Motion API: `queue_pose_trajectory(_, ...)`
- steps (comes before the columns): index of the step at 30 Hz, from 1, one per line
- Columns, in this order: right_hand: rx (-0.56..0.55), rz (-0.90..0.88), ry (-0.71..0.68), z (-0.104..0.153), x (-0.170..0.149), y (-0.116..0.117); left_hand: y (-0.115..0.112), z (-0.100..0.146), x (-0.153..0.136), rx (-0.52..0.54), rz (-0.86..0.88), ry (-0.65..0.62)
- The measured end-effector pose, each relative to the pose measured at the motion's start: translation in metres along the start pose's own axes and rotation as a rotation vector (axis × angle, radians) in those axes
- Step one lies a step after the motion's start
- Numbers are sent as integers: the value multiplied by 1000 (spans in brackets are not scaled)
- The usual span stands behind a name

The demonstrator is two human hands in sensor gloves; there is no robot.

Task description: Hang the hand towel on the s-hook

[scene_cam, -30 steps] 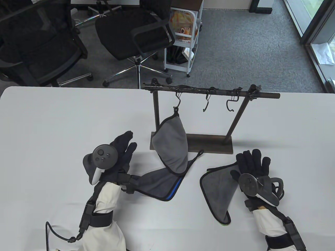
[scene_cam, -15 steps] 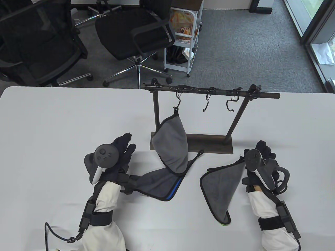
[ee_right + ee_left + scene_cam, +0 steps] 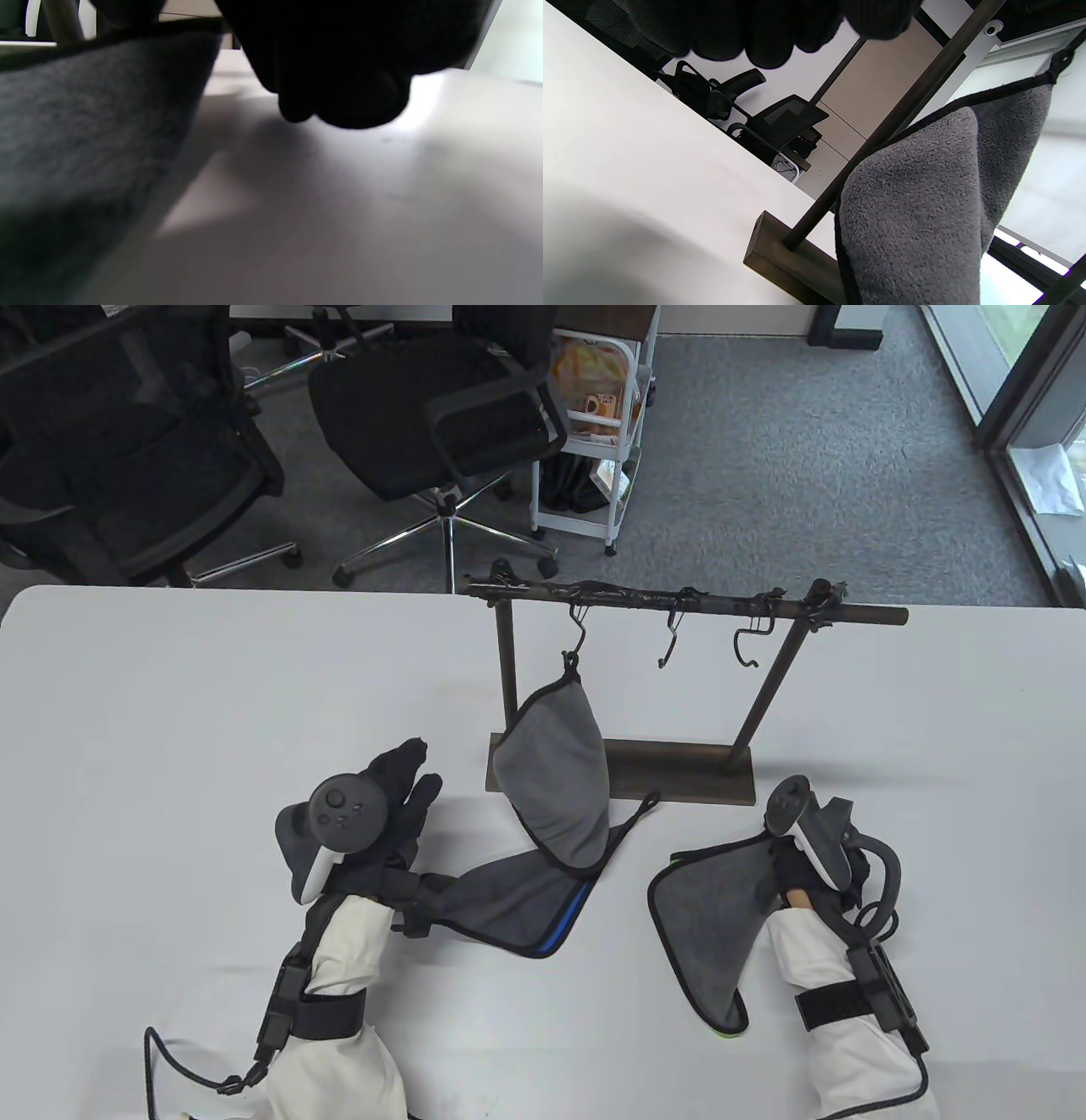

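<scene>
One towel (image 3: pixel 556 763) already hangs hooked while the right hand (image 3: pixel 806 848), rolled onto its edge, now pinches the flat towel's (image 3: pixel 704 916) corner, fingers hidden; left hand (image 3: pixel 373 814) rests, fingers apart.

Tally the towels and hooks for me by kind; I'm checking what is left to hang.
Towels hanging from a hook: 1
Towels lying on the table: 2
Hooks on the rail: 3
Total: 6

A towel (image 3: pixel 556 768) hangs from the rack's (image 3: pixel 619 780) leftmost hook (image 3: pixel 578 632). A second towel (image 3: pixel 708 920) lies before the rack's right end, a third (image 3: pixel 517 903) before its left.
</scene>
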State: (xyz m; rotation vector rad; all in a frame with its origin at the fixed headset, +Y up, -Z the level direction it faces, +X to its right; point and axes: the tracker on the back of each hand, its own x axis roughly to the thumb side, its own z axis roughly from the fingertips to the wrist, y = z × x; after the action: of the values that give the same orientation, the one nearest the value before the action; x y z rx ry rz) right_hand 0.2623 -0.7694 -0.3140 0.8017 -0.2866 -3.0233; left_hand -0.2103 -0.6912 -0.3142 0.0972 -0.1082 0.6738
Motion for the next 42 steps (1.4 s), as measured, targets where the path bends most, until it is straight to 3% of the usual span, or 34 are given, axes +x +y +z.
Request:
queue_pose_trajectory(5, 17, -171, -48, -1, -2, -2, -1, 0, 0, -6, -8, -7)
queue_pose_trajectory(12, 7, -747, -255, 8, -7, -24, 2, 2, 3, 7, 16, -16)
queue_pose_trajectory(14, -10, -890, -385, 12, -3, -34, 2, 2, 3, 9, 22, -15)
queue_pose_trajectory(24, -94, -1136, -717, 52, 13, -94, 3, 2, 3, 16, 37, -20)
queue_pose_trajectory(28, -76, -1251, -821, 60, 13, -114, 3, 2, 3, 19, 41, -24)
queue_pose_trajectory(32, 10, -1430, -1018, 64, 9, -129, 4, 3, 2, 23, 48, -28)
queue_pose_trajectory(38, 84, -1516, -849, 42, 7, -112, 4, 3, 1, 21, 52, -27)
queue_pose_trajectory(42, 250, -1580, -848, 22, 11, -105, 4, 3, 1, 20, 58, -25)
